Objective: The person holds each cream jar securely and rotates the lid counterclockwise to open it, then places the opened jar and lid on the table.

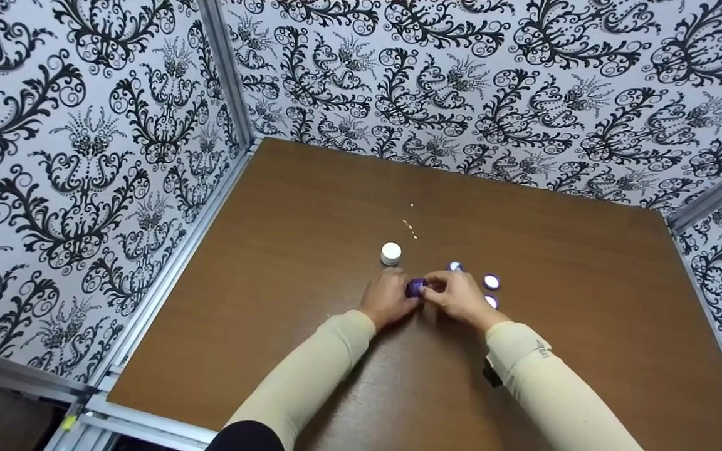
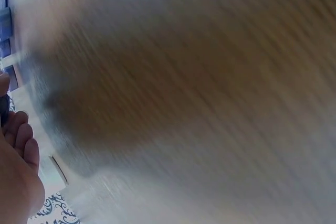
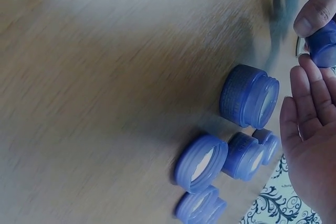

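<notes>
Both hands meet over the table around a small purple jar (image 1: pixel 416 287). My left hand (image 1: pixel 391 295) grips it from the left, knuckles up. From the other side my right hand (image 1: pixel 461 298) pinches it between thumb and fingers. In the right wrist view the jar (image 3: pixel 322 45) shows blue-purple at the right edge, with my right hand (image 3: pixel 315 140) below it, fingertips at its side. The left wrist view catches only a dark edge of the jar (image 2: pixel 4 109) beside my left hand (image 2: pixel 21 166); most of it is out of frame.
Just beyond my left hand stands a white round container (image 1: pixel 391 253). Purple-rimmed round pieces with white centres (image 1: pixel 491 282) lie by my right hand. A purple jar with a threaded neck (image 3: pixel 248 97) stands among several similar pieces. Small pale bits (image 1: pixel 411 229) dot the table (image 1: pixel 311 207).
</notes>
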Demonstrator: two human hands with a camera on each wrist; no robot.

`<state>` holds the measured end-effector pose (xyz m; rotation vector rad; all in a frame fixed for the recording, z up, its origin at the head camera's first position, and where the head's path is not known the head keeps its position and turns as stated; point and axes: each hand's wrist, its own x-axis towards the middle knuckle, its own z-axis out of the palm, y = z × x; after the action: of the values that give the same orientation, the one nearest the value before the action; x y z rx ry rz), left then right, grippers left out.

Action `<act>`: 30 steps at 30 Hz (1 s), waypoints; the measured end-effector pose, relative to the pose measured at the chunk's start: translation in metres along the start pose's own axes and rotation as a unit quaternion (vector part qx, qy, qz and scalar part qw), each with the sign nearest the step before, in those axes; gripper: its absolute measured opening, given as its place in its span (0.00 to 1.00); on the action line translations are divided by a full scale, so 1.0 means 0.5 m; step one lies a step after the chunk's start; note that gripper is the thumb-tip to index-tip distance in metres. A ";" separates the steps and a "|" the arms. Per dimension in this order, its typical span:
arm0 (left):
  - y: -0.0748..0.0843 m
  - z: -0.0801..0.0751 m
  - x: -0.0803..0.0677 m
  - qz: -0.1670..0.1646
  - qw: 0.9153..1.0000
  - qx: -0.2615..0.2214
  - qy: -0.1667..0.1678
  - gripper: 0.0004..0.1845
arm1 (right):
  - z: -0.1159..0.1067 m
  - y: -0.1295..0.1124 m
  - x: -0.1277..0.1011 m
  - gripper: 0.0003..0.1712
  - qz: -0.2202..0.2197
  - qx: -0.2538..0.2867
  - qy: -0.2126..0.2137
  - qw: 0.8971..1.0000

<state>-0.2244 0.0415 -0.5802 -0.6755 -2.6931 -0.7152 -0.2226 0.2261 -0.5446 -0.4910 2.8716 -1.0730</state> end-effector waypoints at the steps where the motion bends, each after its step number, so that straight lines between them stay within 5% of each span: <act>1: 0.000 0.000 0.001 0.003 1.000 -0.001 0.001 0.14 | 0.000 0.001 0.000 0.11 0.000 -0.003 0.000 1.000; 30: 0.002 -0.006 0.003 0.019 1.000 -0.013 -0.010 0.14 | -0.011 0.006 -0.005 0.12 -0.041 -0.003 -0.014 0.999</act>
<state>-0.2247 0.0410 -0.5767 -0.7417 -2.6854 -0.7392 -0.2221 0.2326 -0.5425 -0.6238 2.8551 -1.0598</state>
